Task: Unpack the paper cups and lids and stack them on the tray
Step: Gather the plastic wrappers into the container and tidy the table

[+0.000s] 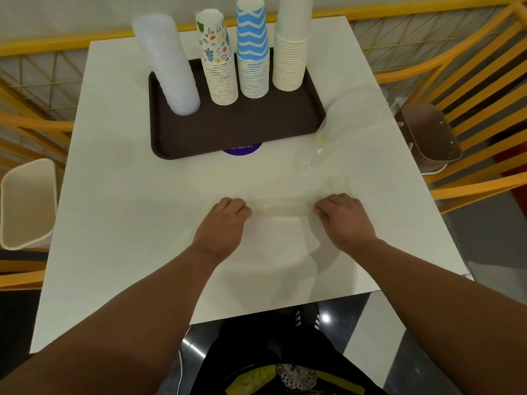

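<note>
Clear wrapper [281, 209], seemingly bunched, stretches between left hand [221, 223] and right hand [343, 219] grips.

- The top of the plain white cup stack [292, 44] runs past the far picture edge.
- The tray [233, 124] covers most of a purple sticker [242, 149]; its print is too small to read.
- My fingers [232, 205] curl under, tips hidden.
- The clear wrapper [281, 209] between my hands is hard to trace against the table [128, 195].
</note>
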### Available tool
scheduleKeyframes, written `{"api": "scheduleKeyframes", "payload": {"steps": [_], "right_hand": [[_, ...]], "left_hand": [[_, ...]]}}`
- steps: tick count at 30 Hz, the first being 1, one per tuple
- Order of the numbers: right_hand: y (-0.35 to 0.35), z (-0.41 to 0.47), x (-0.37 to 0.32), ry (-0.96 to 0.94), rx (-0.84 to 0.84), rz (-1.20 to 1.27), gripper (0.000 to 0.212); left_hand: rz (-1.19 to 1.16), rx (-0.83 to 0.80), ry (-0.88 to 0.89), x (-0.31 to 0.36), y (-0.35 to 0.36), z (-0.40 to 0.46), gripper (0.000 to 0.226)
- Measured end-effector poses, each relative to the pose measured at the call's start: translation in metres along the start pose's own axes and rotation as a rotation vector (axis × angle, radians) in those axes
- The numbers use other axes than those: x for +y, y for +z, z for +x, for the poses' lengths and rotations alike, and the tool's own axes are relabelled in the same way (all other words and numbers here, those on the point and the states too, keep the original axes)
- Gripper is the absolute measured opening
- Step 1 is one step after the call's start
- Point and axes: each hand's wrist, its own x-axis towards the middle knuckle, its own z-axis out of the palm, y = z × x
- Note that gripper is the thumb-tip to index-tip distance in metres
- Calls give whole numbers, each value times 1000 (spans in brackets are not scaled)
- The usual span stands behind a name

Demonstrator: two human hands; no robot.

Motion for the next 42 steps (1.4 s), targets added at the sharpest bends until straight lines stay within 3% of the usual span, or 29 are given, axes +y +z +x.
{"api": "scheduleKeyframes", "payload": {"steps": [4,10,13,15,17,19,21,24,26,28,30,31,32,34,37,42], "right_hand": [[-2,17,-5,246,-123,-8,21],[-13,38,-7,482,-228,77,29],[-14,38,-5,495,-212,116,29],[-13,36,-6,497,-202,118,30],[-14,37,-5,492,-210,93,31],[-16,39,-1,505,-241,31,31],[-24,40,8,614,-215,-3,28],[-36,37,20,771,59,-1,28],[-33,34,7,587,312,22,31],[-24,29,-20,223,373,167,36],[-5,18,-43,-59,97,270,50],[4,9,-48,-103,-86,272,59],[10,2,-47,-80,-237,261,66],[17,-8,-35,-3,-363,163,74],[13,-10,-27,-7,-418,106,64],[9,-5,-37,-21,-461,124,59]], "left_hand": [[-39,-43,-95,4,-10,15,42],[-76,-117,-286,3,-16,34,31],[149,-34,-211,8,-13,33,28],[112,43,-6,21,-7,33,33],[34,-90,154,36,0,31,45],[13,-290,122,44,8,28,52],[39,-352,74,44,10,28,52],[58,-393,70,45,7,30,54],[65,-396,63,47,6,29,54],[61,-387,55,48,7,28,54],[47,-379,63,49,7,29,53],[36,-380,70,48,6,29,53],[25,-378,74,46,7,29,53],[15,-361,68,35,7,22,54],[-1,-315,-20,11,3,5,62],[87,-211,-192,0,-7,-2,56]]}}
